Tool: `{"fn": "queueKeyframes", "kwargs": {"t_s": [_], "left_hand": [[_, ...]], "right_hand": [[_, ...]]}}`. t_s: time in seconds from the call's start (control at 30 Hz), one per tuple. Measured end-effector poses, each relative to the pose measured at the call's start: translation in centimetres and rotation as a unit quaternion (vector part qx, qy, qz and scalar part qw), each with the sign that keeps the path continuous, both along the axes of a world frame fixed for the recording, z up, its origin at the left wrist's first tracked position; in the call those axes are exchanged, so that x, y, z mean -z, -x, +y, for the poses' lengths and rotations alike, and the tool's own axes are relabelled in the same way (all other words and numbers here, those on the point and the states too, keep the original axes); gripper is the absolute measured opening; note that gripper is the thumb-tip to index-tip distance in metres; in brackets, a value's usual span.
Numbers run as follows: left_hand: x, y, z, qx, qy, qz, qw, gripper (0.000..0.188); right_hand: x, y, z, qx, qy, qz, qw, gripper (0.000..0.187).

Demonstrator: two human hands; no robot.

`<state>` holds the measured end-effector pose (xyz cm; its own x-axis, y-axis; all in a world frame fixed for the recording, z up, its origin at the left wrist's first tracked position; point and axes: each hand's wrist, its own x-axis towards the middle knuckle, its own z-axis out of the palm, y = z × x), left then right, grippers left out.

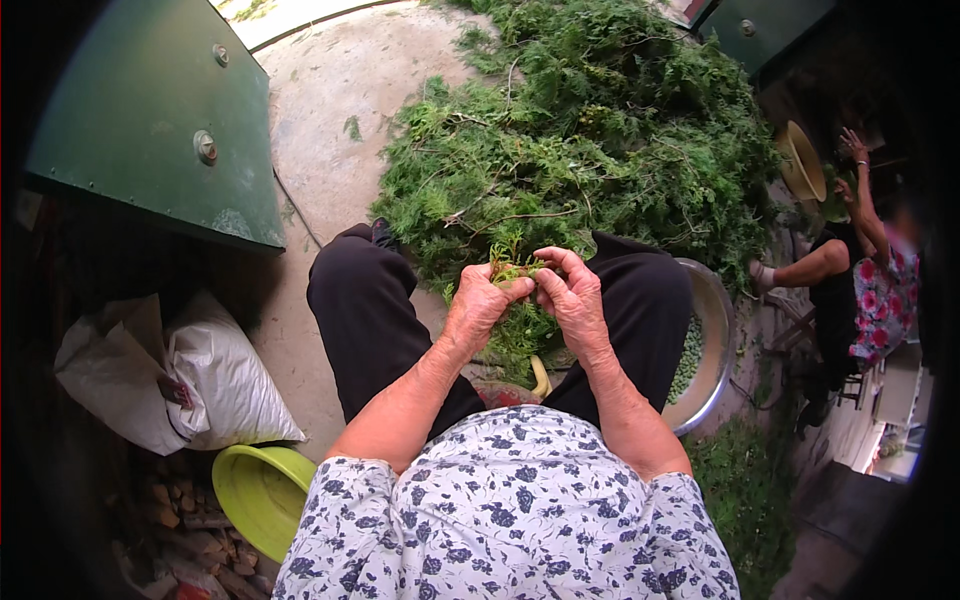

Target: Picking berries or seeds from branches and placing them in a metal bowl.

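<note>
Between my knees, a small green conifer sprig (514, 268) is pinched by both hands. My left hand (480, 303) has its fingers closed round the sprig's left side. My right hand (572, 298) pinches at its right end, thumb and forefinger together. Below them more green foliage (518, 335) lies between my thighs, beside a pale yellow curved piece (541, 377) that I cannot make out. A big heap of cut conifer branches (570, 150) spreads just beyond my knees. By my right thigh stands a wide metal basin (722, 340) holding many small green seed cones (687, 365).
At the left are a green metal door (150, 120), a white woven sack (225, 380), a yellow-green plastic basin (260, 490) and split firewood (195, 540). On the right another person (870, 270) sits near a tan basin (802, 162). Loose greenery (740, 490) covers ground behind the metal basin.
</note>
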<state>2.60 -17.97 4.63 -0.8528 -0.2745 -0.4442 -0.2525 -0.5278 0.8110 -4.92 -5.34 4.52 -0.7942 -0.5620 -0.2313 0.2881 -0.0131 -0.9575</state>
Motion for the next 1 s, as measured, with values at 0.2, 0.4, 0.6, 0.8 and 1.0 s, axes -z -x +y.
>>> {"fn": "queueKeyframes", "kwargs": {"t_s": [0.2,0.4,0.6,0.8,1.0], "left_hand": [[0.4,0.1,0.2,0.004,0.022,0.020,1.000,0.012],[0.3,0.2,-0.2,-0.002,-0.037,0.038,0.999,0.014],[1.1,0.4,-2.0,-0.130,-0.104,0.020,0.986,0.010],[1.1,0.9,-2.8,-0.224,-0.135,-0.013,0.965,0.010],[1.5,1.2,-3.4,-0.233,-0.145,-0.035,0.961,0.010]], "right_hand": [[0.1,0.1,0.3,-0.060,-0.047,0.046,0.996,0.022],[-1.3,1.4,0.7,0.042,0.073,-0.108,0.991,0.018],[-6.3,5.1,8.3,0.206,0.062,0.120,0.969,0.017],[0.0,8.1,21.8,0.194,-0.511,0.395,0.738,0.022],[-5.7,4.2,12.5,0.310,-0.306,0.402,0.806,0.013]]}}
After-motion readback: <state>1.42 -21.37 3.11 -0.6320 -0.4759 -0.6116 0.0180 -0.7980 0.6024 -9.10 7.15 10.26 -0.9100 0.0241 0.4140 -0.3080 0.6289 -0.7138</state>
